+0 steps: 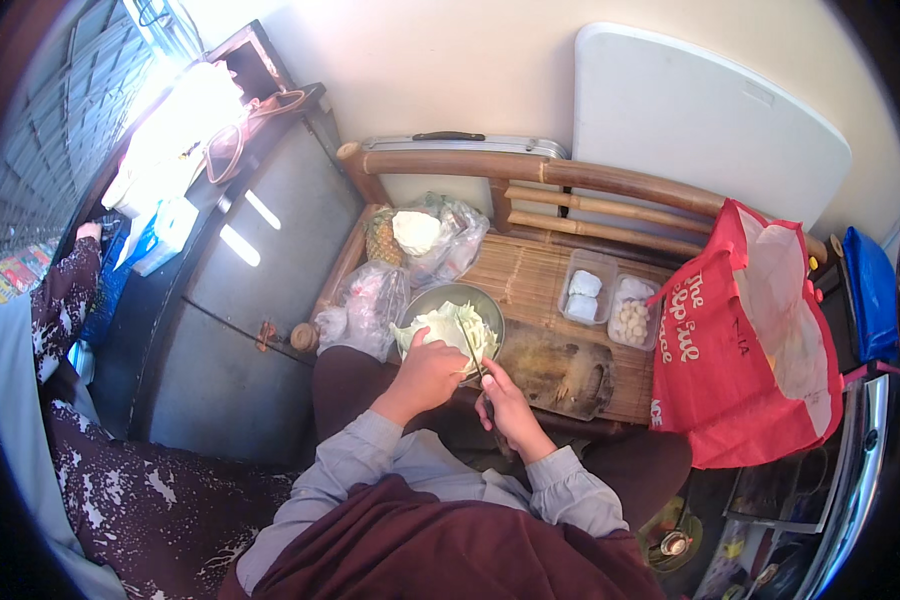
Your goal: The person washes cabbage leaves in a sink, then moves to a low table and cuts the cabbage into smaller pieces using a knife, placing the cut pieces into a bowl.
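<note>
My left hand (429, 376) grips a piece of pale cabbage (444, 330) over a metal bowl (489, 298). A knife (468, 337) with a thin blade and dark handle is in my right hand (511, 411), its blade slanting up across the cabbage. Cabbage shreds lie at the bowl's right side; the bowl's bottom is hidden. To the right of the bowl is a worn wooden chopping board (551, 371) with dark stains. Behind it stand two clear plastic containers, one with white wrapped pieces (583, 285), the other with peeled garlic cloves (633, 322).
Plastic bags (371, 300), a pineapple (382, 238) and a pale cabbage head (417, 231) sit at the bamboo bench's left end. A red shopping bag (742, 352) stands at the right. A dark cabinet (232, 300) borders the left. Another person's hand (88, 231) shows at far left.
</note>
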Demonstrator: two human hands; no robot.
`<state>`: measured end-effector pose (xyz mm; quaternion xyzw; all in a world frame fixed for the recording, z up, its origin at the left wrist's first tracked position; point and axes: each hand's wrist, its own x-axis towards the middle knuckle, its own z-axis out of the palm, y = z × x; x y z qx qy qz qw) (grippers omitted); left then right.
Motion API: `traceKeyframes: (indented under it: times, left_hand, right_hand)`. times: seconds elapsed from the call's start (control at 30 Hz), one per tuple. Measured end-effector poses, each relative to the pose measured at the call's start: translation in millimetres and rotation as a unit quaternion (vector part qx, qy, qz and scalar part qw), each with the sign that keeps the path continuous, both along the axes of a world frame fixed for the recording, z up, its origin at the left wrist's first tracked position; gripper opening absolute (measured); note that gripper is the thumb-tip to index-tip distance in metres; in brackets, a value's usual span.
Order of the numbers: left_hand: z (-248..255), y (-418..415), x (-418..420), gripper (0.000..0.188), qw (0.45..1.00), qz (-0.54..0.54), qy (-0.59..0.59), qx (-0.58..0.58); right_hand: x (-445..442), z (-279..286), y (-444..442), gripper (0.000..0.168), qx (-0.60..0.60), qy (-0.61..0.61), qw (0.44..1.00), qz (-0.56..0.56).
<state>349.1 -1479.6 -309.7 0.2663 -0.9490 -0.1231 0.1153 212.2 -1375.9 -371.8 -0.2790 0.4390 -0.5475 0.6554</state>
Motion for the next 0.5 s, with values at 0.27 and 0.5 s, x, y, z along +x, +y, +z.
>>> traceKeyframes:
  times: [0.27,0.5]
  left_hand:
    - [-2,6,-8,0.006,0.999,-0.029,-0.011,-0.011]
    - [-13,7,-8,0.014,1.0,-0.018,-0.009,0.012]
  right_hand:
    - [-7,2,0,0.037,0.039,-0.049,0.998,0.005]
    - [-6,-2,-1,0.033,0.065,-0.088,0.994,-0.023]
